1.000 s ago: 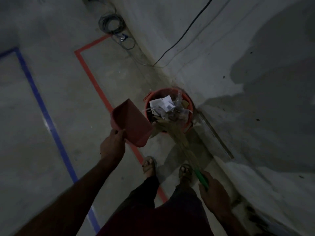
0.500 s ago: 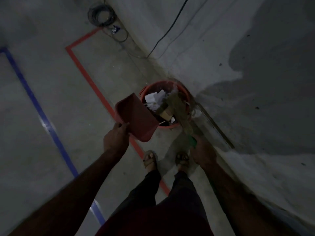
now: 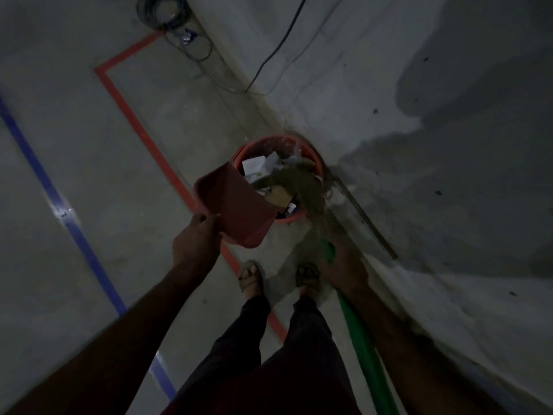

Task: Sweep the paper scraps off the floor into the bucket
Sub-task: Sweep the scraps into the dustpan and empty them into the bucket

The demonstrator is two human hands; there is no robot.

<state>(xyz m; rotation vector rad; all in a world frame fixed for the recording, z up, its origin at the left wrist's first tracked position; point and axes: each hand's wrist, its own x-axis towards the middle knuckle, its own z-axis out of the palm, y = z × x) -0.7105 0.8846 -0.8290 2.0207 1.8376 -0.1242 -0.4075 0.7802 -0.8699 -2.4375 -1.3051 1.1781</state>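
Observation:
A red bucket (image 3: 314, 160) stands on the concrete floor against the wall, with white paper scraps (image 3: 253, 165) and a brown piece inside it. My left hand (image 3: 194, 242) grips the near end of a red dustpan (image 3: 235, 209), tilted with its front edge over the bucket's near rim. My right hand (image 3: 344, 263) holds the green handle (image 3: 363, 351) of a broom. The broom's tan bristles (image 3: 306, 187) lie across the bucket's opening on the right side.
A grey wall (image 3: 419, 85) rises on the right, meeting the floor just behind the bucket. Red tape (image 3: 131, 115) and blue tape (image 3: 45, 181) run along the floor. Coiled cables (image 3: 167, 10) lie at the top. My two sandalled feet (image 3: 250, 275) stand just before the bucket.
My right hand slid forward up the broom handle and the bristles pushed deeper over the bucket. The dustpan moved closer to the bucket's rim.

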